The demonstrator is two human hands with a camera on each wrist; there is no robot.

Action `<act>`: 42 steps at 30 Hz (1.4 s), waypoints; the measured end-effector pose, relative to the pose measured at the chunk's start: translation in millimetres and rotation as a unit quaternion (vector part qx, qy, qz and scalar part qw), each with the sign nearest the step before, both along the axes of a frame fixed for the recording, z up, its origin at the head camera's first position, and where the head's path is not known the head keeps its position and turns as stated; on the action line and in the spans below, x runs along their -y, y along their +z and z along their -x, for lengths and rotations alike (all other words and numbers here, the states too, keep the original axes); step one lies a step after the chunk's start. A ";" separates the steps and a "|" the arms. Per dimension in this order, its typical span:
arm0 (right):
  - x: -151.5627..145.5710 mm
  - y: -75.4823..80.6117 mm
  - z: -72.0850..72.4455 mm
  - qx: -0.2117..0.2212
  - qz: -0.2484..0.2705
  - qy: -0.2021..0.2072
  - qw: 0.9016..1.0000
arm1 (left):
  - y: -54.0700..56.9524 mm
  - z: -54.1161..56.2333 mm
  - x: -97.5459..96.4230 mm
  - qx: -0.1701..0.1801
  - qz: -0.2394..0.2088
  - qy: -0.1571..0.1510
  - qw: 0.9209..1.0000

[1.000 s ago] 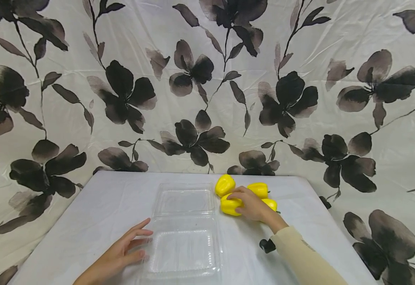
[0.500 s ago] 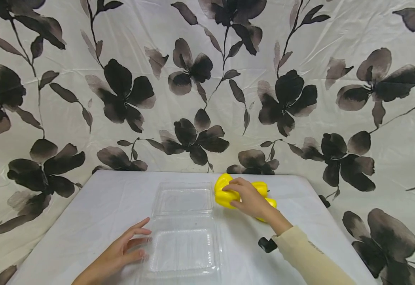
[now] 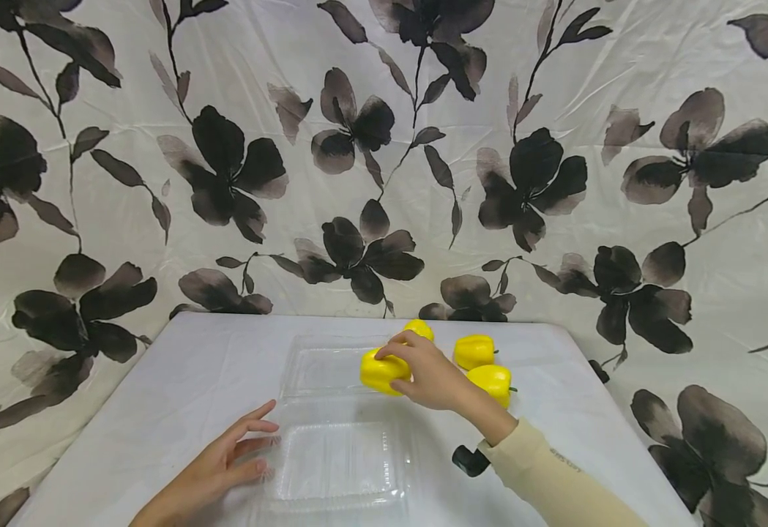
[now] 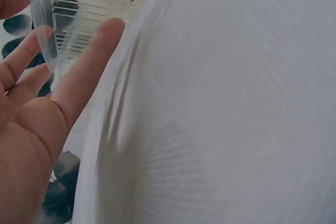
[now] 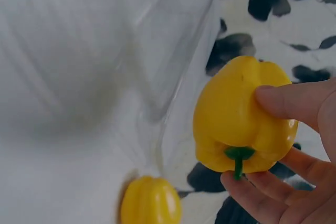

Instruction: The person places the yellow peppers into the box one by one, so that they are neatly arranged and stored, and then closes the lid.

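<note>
Broadly, white cloth underlies a ribbed, clear plastic box. The left hand, fingers spread, perhaps touches it; the right hand pinches a glossy, lobed pepper over the box's far half, partly hiding another pepper.

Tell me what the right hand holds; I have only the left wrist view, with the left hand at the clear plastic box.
Observer: In the head view, the right hand grips a yellow pepper.
Operator: Can you see a stem on that one?
Observer: Yes, the right wrist view shows its green stem turned toward that camera.
Operator: Are there other peppers outside my view?
Observer: Three more show in the head view: a partly hidden pepper beyond the right hand, a far-right pepper and a near-right pepper.
</note>
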State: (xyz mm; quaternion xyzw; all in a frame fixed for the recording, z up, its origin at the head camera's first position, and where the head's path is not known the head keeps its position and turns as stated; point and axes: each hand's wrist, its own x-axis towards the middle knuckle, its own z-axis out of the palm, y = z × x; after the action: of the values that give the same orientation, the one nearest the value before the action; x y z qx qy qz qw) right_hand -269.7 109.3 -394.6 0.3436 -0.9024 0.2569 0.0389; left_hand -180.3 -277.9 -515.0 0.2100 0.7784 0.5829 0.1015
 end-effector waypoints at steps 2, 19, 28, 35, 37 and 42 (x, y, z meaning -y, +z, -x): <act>9.0 2.1 -4.0 0.003 -0.004 0.012 1.000 | 1.4 0.3 -0.1 0.002 0.006 0.002 1.000; 70.9 -14.1 -24.1 0.021 -0.036 0.048 0.998 | 1.1 3.5 2.0 0.010 0.030 0.007 0.999; 88.5 -25.2 -31.2 0.025 -0.033 0.052 0.998 | 1.3 3.7 2.3 0.025 0.021 0.005 0.999; 96.2 -37.4 -32.1 0.017 -0.044 0.053 0.997 | 0.5 4.2 2.0 0.027 0.019 0.010 0.999; 97.4 -40.7 -32.2 0.016 -0.044 0.055 0.997 | -0.3 4.3 2.4 0.024 0.017 0.008 1.000; 100.4 -47.6 -32.6 0.017 -0.043 0.050 0.998 | -1.5 5.1 3.0 0.011 0.015 0.004 1.000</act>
State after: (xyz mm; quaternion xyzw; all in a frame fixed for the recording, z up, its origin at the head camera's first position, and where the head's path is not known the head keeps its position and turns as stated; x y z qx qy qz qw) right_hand -237.1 8.9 -442.1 0.3854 -0.8947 0.2256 -0.0046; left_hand -185.3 -280.8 -516.5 0.1985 0.7868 0.5738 0.1109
